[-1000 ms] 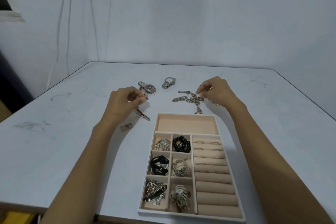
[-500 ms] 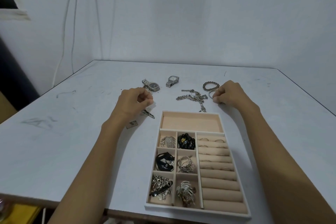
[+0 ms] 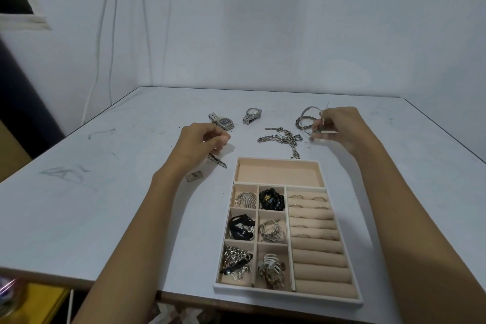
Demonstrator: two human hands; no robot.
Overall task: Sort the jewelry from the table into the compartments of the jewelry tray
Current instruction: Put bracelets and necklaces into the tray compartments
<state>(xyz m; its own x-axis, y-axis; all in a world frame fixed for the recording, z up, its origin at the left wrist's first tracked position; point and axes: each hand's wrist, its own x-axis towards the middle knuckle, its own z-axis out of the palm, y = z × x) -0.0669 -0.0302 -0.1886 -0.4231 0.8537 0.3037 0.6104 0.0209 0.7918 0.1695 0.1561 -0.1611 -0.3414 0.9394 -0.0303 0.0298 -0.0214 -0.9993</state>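
The beige jewelry tray (image 3: 318, 171) lies near the table's front edge; its wide top compartment holds nothing, the six small ones hold jewelry, and thin rings sit in the ring rolls. My right hand (image 3: 342, 130) pinches silver bangles (image 3: 305, 119) lifted off the table behind the tray. My left hand (image 3: 201, 144) hovers with curled fingers over a dark clip (image 3: 218, 161); whether it holds anything is unclear. A silver chain (image 3: 282, 138) lies between the hands. Two watches (image 3: 223, 121) (image 3: 252, 114) rest farther back.
A small square charm (image 3: 194, 176) lies by my left wrist. The white table (image 3: 105, 192) ends at the wall behind and drops off at the front, where a yellow object (image 3: 34, 302) shows below.
My right hand moved right from the chain to the bangles and raised them off the table. My left hand stayed in place with fingers curled.
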